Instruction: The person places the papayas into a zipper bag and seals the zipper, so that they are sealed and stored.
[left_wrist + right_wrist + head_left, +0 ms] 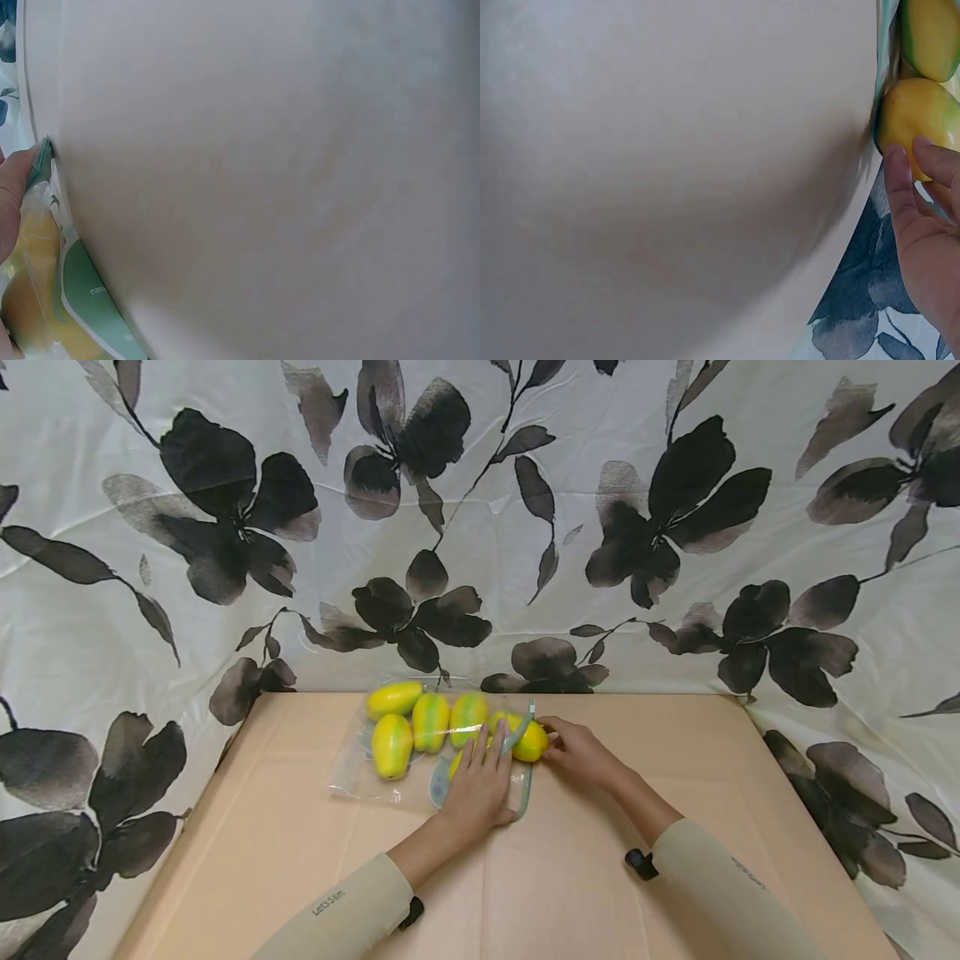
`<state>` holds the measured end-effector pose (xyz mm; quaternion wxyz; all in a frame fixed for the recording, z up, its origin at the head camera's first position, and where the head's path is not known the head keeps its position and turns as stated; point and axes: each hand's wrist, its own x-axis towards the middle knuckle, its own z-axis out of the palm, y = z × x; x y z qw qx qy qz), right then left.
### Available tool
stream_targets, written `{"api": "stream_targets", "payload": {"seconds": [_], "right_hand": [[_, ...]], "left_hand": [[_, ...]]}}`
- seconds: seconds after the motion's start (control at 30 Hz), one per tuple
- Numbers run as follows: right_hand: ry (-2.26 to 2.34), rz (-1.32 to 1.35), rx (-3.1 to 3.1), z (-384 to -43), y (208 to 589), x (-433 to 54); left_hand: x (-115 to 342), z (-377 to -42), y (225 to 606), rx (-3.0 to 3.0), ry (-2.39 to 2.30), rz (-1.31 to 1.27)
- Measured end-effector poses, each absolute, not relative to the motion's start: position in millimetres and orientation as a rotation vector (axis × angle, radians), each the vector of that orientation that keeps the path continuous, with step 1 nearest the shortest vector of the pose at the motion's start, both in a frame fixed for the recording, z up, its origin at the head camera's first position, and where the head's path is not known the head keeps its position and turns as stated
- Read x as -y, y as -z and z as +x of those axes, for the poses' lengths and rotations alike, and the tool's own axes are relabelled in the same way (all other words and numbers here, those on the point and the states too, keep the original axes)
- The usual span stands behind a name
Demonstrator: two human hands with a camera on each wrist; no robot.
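Observation:
A clear zip bag (347,781) with a green-edged mouth lies on the board, several yellow-green mangoes (392,746) inside it. My left hand (474,789) lies across the bag near its mouth, fingers stretched over the plastic. In the left wrist view the thumb (13,180) holds the green edge strip (42,163). At the bag's right-hand mouth, my right hand (581,753) holds a yellow mango (533,742) between fingertips and thumb, as the right wrist view also shows. This mango (919,120) sits at the green edge, another mango (932,37) just beyond it.
A beige board (600,877) lies under the bag and both hands. Behind it and at its sides hangs white cloth (540,610) with dark flower prints. Dark straps show at both wrists, beside the beige sleeves (735,877).

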<state>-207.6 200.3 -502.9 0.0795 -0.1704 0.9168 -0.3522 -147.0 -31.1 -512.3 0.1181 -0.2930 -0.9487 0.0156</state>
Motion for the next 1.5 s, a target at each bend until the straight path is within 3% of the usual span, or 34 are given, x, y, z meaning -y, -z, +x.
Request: {"api": "stream_targets", "payload": {"seconds": [1.5], "right_hand": [[1.091, -0.477, -3.031, -232.5, 503.0, -173.7]], "left_hand": [[27.3, -148.7, 514.1, 2.734, -0.175, -0.854]]}}
